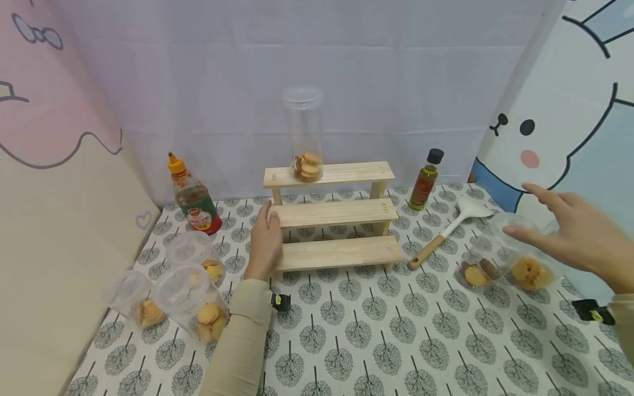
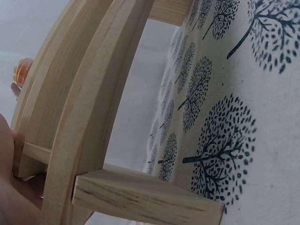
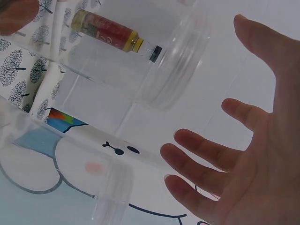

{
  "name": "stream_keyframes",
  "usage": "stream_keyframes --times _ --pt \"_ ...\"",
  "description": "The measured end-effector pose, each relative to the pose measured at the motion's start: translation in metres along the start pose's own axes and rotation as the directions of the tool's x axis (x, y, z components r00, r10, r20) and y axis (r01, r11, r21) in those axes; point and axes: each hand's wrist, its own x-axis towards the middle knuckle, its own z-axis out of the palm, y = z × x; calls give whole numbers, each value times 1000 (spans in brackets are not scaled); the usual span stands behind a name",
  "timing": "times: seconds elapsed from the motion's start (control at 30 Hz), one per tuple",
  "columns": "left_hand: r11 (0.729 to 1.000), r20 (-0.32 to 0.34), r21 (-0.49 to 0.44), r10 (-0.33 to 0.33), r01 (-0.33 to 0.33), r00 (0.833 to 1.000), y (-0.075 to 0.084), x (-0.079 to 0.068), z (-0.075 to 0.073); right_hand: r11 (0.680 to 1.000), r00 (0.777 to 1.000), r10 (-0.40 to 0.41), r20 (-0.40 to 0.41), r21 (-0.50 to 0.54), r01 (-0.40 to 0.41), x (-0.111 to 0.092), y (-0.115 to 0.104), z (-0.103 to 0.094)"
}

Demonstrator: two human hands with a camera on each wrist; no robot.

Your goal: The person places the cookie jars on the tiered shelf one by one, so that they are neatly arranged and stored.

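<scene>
A three-tier wooden rack (image 1: 339,213) stands mid-table in the head view. My left hand (image 1: 264,242) grips its left end beside the middle tier; in the left wrist view part of that hand is hidden behind the wood. On the top tier stands a tall clear jar (image 1: 303,129) with sandwich cookies at its bottom. My right hand (image 1: 577,236) is held out at the right with fingers spread and nothing in its grasp. Below and beside it are two clear lidded jars, one with dark and pale cookies (image 1: 476,273), the other with golden biscuits (image 1: 531,272).
Left of the rack are a red sauce bottle (image 1: 195,201) and three clear snack jars (image 1: 190,300). Right of it stand a small dark-capped oil bottle (image 1: 424,184) and a white spatula (image 1: 448,230) with a wooden handle. Fabric walls (image 1: 213,110) enclose the back and sides.
</scene>
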Motion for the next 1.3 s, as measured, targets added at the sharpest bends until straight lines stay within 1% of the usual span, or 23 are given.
stream_keyframes --times 0.23,0.4,0.63,0.9,1.07,1.17,1.3 --pt "1000 -4 13 3 -3 1000 -1 0 0 1000 999 -10 51 15 10 4 0 10" --pt "1000 -10 16 5 -5 1000 -1 1 1 999 996 -15 84 29 13 3 1 15" --pt "1000 -11 23 -6 6 1000 0 1 0 1000 992 -13 123 15 11 3 1 19" --pt "1000 -16 20 -5 5 1000 -1 1 0 999 989 -30 147 14 28 3 -1 21" --pt "1000 -12 18 0 0 1000 -1 1 0 999 984 -25 177 36 19 2 0 22" --pt "1000 -15 20 5 -4 1000 -2 1 0 999 983 -26 180 48 17 2 0 23" --pt "1000 -19 19 7 -6 1000 -1 1 0 998 986 -35 162 50 27 1 0 25"
